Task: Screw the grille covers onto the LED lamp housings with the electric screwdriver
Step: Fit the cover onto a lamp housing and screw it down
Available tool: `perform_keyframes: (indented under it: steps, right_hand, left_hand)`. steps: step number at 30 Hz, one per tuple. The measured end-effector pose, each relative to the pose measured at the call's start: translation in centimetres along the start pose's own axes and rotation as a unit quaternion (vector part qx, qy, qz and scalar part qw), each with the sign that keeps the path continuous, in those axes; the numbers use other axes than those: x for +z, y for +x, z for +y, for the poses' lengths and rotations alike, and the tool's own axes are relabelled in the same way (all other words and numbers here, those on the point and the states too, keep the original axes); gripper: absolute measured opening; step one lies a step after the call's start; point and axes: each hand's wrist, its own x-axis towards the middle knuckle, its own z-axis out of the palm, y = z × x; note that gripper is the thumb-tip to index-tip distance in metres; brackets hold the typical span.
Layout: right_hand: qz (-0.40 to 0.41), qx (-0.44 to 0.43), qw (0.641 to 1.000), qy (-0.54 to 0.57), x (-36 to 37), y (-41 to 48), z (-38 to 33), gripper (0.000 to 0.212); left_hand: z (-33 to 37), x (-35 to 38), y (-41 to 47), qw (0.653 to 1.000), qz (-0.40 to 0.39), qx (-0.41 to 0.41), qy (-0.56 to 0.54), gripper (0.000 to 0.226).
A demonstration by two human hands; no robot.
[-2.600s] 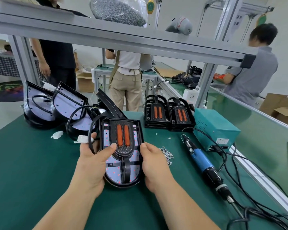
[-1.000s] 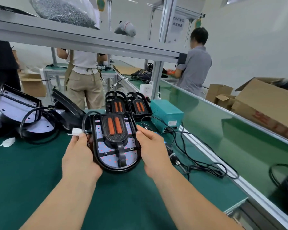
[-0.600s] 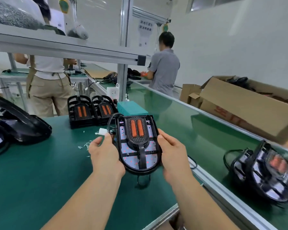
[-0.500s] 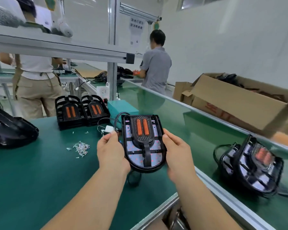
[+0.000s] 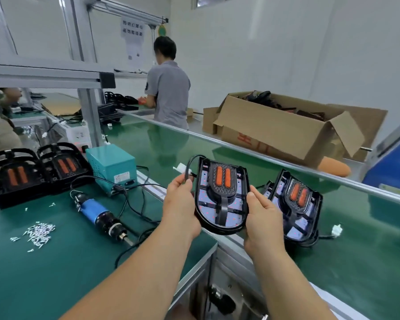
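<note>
Hands: left hand (image 5: 180, 205) grips the left edge and cable (image 5: 189, 163) of the LED lamp housing (image 5: 217, 230), and right hand (image 5: 261, 219) clasps its right edge. The unit, grille cover (image 5: 222, 182) fitted, is held aloft between bench (image 5: 32, 285) and conveyor belt (image 5: 344, 262). A second lamp unit (image 5: 296, 204) lies on the belt. Electric screwdriver (image 5: 97, 213) lies idle near loose screws (image 5: 38, 233). Stacked grille covers (image 5: 35, 174) suggest more work remains.

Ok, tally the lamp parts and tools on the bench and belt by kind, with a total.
Lamp housings with grille: 2
Stacks of grille covers: 2
Electric screwdriver: 1
Teal power box: 1
Screw pile: 1
Total: 7
</note>
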Motion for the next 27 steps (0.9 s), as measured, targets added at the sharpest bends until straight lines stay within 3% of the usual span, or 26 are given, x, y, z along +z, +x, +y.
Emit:
perform_keyframes:
  steps: [3,5,8,12,27]
  right_hand:
    - [0.011,-0.008,1.0,-0.023,0.8,0.4,1.0,0.037]
    - [0.007,-0.006,1.0,-0.029,1.6,0.7,1.6,0.042]
    - [-0.007,0.008,0.999,-0.034,2.5,1.1,2.4,0.047]
    - [-0.004,0.014,0.999,-0.04,2.9,2.0,3.0,0.053]
    - [-0.009,-0.014,0.992,-0.123,2.4,4.5,5.1,0.09]
  left_hand:
    - [-0.9,0.6,1.1,0.998,-0.062,-0.002,0.007,0.011]
    - [-1.0,0.7,2.1,0.996,-0.091,-0.001,0.024,0.02]
    - [-1.0,0.7,3.7,0.994,-0.089,0.016,0.061,0.028]
    - [-1.6,1.1,5.8,0.993,-0.077,0.024,0.083,0.019]
    - [-3.7,2.1,11.0,0.987,-0.098,-0.022,0.122,0.022]
